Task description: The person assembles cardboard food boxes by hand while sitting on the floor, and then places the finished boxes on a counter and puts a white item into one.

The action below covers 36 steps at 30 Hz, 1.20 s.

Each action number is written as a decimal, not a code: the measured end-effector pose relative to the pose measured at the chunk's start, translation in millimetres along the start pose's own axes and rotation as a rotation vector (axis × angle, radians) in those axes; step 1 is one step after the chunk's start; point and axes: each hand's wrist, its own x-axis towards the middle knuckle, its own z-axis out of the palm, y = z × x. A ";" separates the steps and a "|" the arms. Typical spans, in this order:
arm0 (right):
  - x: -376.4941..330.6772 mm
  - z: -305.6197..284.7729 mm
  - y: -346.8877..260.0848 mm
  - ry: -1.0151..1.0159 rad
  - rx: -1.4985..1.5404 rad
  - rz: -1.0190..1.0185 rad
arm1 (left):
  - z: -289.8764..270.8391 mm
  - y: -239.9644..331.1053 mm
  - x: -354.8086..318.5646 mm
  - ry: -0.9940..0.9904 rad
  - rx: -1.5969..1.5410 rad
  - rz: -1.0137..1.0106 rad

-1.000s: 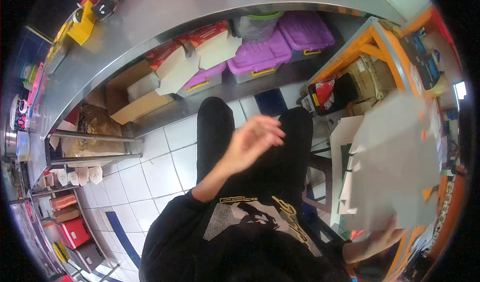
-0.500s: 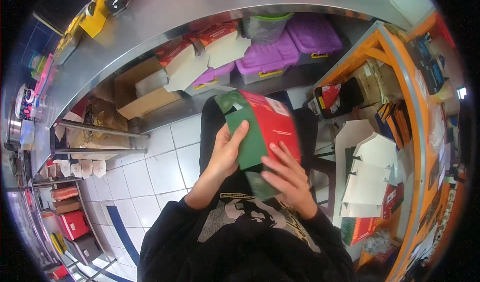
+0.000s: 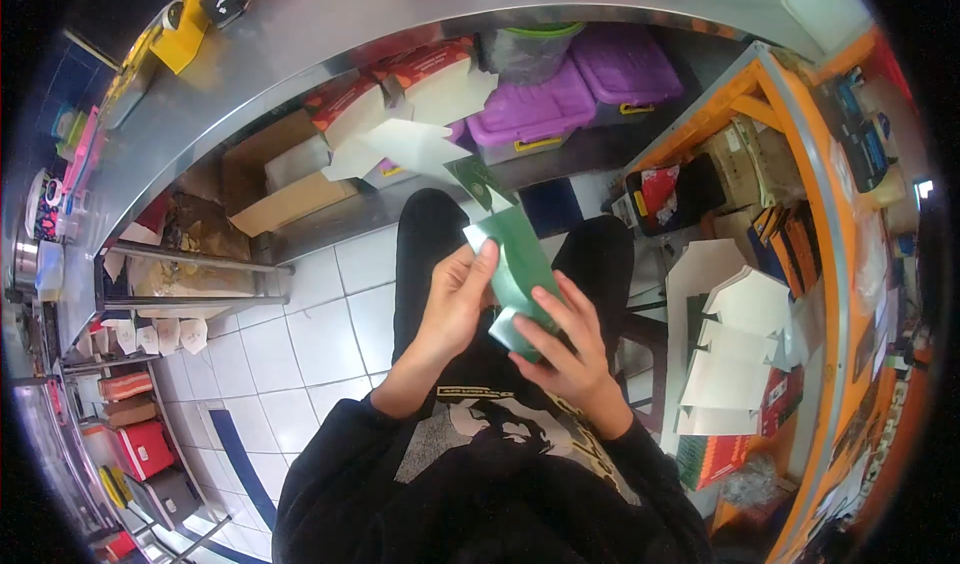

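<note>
Above my lap I hold a cardboard box (image 3: 520, 259), part folded, with its green sides facing me and a pale flap standing out at the far end. My left hand (image 3: 455, 299) is closed on its left edge, thumb on the green panel. My right hand (image 3: 575, 344) grips the near right part, fingers spread along the green side. The near end flap juts out between the hands. The box's inside and the fingers beneath it are hidden.
Under the steel counter (image 3: 390, 24) stand white and red folded cartons (image 3: 420, 84), an open brown box (image 3: 290, 204) and purple-lidded bins (image 3: 535, 114). To my right, flat white cartons (image 3: 735, 344) lie stacked by an orange shelf frame (image 3: 825, 194). A wire rack (image 3: 190, 284) is at left.
The box has turned in my hands: the red face that showed is out of sight and green sides now face up. A pale flap sticks out at the far end.
</note>
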 end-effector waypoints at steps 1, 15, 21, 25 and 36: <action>-0.7 -0.6 1.9 0.000 0.001 0.000 | -1.4 0.8 -0.3 0.001 0.000 0.000; -11.8 45.0 7.8 0.326 -0.096 0.178 | 3.6 -40.4 -17.2 0.033 0.238 0.107; -10.9 4.1 13.0 0.041 0.394 0.336 | -10.9 -18.9 -22.6 -0.166 0.532 0.074; -15.3 -18.2 35.4 -0.046 0.203 0.414 | -17.0 -18.6 -27.7 -0.582 0.742 -0.098; -18.8 -16.3 10.9 -0.594 0.024 0.097 | -39.3 -65.4 -51.3 -0.753 0.625 -0.446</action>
